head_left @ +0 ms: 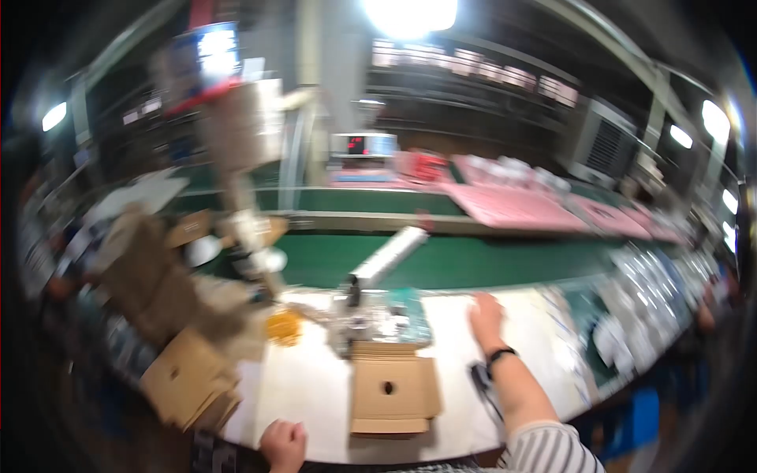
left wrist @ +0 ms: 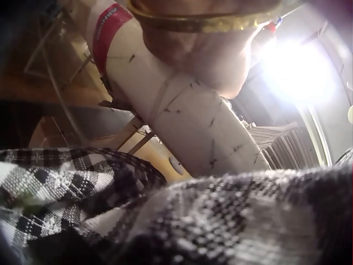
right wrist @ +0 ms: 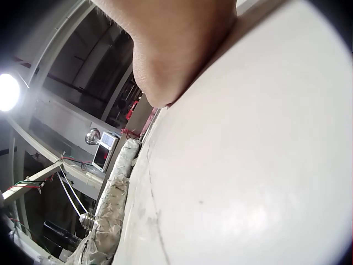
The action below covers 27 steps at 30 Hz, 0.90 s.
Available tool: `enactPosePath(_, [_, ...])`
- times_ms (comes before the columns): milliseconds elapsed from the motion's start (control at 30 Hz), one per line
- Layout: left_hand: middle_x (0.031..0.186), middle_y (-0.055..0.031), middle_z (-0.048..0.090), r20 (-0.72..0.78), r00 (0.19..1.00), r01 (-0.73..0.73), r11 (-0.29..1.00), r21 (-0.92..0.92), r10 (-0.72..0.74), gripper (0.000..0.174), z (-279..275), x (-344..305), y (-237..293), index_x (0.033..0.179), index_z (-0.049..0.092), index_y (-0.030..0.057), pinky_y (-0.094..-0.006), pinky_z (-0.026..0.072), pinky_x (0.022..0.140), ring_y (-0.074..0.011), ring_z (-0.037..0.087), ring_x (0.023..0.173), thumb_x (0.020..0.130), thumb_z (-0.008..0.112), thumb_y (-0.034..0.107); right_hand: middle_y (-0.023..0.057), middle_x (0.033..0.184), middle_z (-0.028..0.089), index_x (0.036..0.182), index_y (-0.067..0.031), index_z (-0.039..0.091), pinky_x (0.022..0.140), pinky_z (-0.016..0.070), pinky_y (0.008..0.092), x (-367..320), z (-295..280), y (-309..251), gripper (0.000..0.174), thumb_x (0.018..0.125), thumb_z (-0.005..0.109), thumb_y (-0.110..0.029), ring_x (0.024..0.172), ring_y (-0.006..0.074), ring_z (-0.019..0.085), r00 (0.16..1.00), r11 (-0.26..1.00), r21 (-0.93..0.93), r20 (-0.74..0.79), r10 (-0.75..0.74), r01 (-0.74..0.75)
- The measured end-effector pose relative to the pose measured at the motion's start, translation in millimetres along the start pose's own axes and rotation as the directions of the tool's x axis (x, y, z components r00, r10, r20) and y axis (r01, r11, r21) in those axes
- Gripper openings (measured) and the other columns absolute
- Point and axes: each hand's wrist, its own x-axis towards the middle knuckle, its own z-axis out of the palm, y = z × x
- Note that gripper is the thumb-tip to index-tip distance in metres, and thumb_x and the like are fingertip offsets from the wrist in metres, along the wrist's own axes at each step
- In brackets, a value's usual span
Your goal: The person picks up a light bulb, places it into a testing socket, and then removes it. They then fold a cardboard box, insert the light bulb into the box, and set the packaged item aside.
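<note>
My left hand [head_left: 284, 445] rests at the front edge of the white work surface [head_left: 307, 394], fingers loosely bent, nothing visible in them. In the left wrist view, the heel of the left hand [left wrist: 198, 66] lies against a scuffed white edge with a red label [left wrist: 110, 30]; its fingers are hidden. Between the hands sits a brown cardboard box [head_left: 390, 406] with a small dark hole in its top and flaps at the back and right. My right hand [head_left: 486, 319] is stretched forward, resting on the white surface right of the box. Its heel [right wrist: 165, 72] touches that surface in the right wrist view.
Flattened cardboard pieces [head_left: 185, 374] are stacked at the left. Small yellow items [head_left: 284, 327] and clear plastic bags [head_left: 394, 315] lie behind the box. A green conveyor belt [head_left: 489, 260] runs across the back. Clear plastic packages [head_left: 654, 292] crowd the right. A dark cord [head_left: 485, 386] lies near the right forearm.
</note>
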Motion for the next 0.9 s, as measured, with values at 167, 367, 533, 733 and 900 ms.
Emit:
enactPosePath(167, [0.072,-0.0135,0.056,0.051,0.995,-0.088,0.995,0.044,0.085,0.017,-22.6,13.9,29.3,0.074,0.057,0.0059,-0.0455,0.0459,0.06,-0.0353,0.056,0.067,0.088,0.065,0.01,0.01,0.119,0.063,0.117,-0.0076,0.063,0.097,0.0431,0.0467,3.7,-28.0,-23.5,0.036,0.088,0.064,-0.029,0.115,0.0285,0.056,0.99,0.991,-0.09,0.092,0.107,-0.099])
enactPosePath(367, [0.07,-0.013,0.054,0.034,0.995,-0.098,0.994,0.052,0.097,0.019,-17.8,17.5,35.3,0.072,0.056,0.0058,-0.0459,0.045,0.059,-0.035,0.054,0.065,0.089,0.065,0.008,0.0098,0.122,0.062,0.118,-0.0068,0.063,0.099,0.0419,0.0465,3.3,-23.1,-19.4,0.036,0.088,0.063,-0.027,0.118,0.0268,0.055,0.987,0.991,-0.087,0.112,0.116,-0.107])
enactPosePath(533, [0.064,-0.0109,0.051,-0.004,0.999,-0.033,0.999,0.023,0.033,0.023,3.9,-0.4,-1.3,0.063,0.048,0.009,-0.0473,0.0417,0.055,-0.0347,0.054,0.063,0.075,0.069,0.009,0.0162,0.112,0.064,0.112,-0.0042,0.063,0.092,0.0458,0.0496,3.4,-15.7,-11.5,0.035,0.081,0.066,-0.019,0.106,0.0362,0.058,0.997,0.997,0.008,-0.01,0.077,-0.077])
enactPosePath(733, [0.067,-0.0065,0.056,0.008,1.0,-0.003,0.999,0.033,0.003,0.021,-18.4,13.5,20.5,0.067,0.055,0.011,-0.0397,0.0481,0.055,-0.0276,0.06,0.064,0.08,0.071,0.016,0.0148,0.124,0.062,0.12,-0.003,0.063,0.099,0.043,0.0473,4.6,5.5,14.7,0.036,0.087,0.066,-0.018,0.118,0.0331,0.056,0.989,0.995,-0.09,0.134,0.06,-0.048])
enactPosePath(900, [0.068,-0.0057,0.057,0.024,0.999,0.038,0.999,0.015,-0.039,0.021,-26.4,14.6,26.6,0.07,0.057,0.0113,-0.0378,0.0495,0.056,-0.0257,0.061,0.064,0.083,0.071,0.018,0.0142,0.127,0.059,0.125,-0.0029,0.059,0.101,0.0401,0.0465,8.7,-14.2,-5.3,0.037,0.091,0.062,-0.017,0.121,0.0333,0.052,0.968,0.988,-0.13,0.224,0.111,-0.084])
